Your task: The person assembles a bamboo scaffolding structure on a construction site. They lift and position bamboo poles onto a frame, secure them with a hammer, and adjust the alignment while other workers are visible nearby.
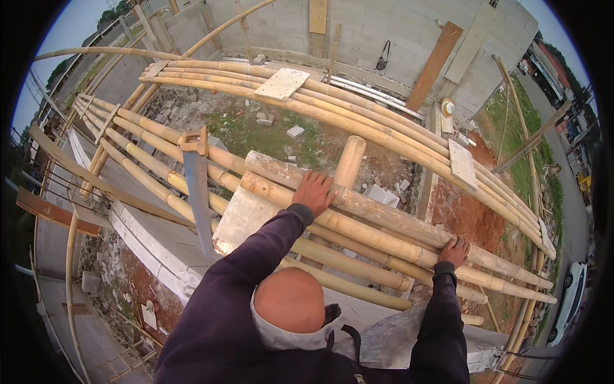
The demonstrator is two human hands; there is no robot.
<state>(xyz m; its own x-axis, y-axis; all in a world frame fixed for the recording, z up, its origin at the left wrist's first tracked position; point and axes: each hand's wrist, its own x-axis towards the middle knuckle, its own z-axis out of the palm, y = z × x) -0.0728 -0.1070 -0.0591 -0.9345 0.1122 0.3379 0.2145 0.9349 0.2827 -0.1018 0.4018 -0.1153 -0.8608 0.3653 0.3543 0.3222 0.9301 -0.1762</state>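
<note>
My left hand (pixel 313 194) grips the upper end of a thick, weathered bamboo pole (pixel 390 208), its fingers over the top. Further right, my right hand (pixel 455 251) curls over the same pole near its lower right part. Directly below it runs a second, yellower bamboo pole (pixel 358 228), with several more poles side by side. A short upright bamboo post (pixel 350 162) rises just beyond my left hand. Left of my hands, a handsaw (pixel 199 201) hangs blade down, its wooden handle uppermost beside the poles. A pale board (pixel 245 217) lies under the poles near my left forearm.
Beyond the poles I work on, a long bamboo walkway (pixel 384 137) curves across, with flat plywood pieces (pixel 282 84) on it. Far below lies ground with grass and rubble (pixel 265 118). A grey block wall (pixel 396 57) stands behind; a road (pixel 572 211) runs at right.
</note>
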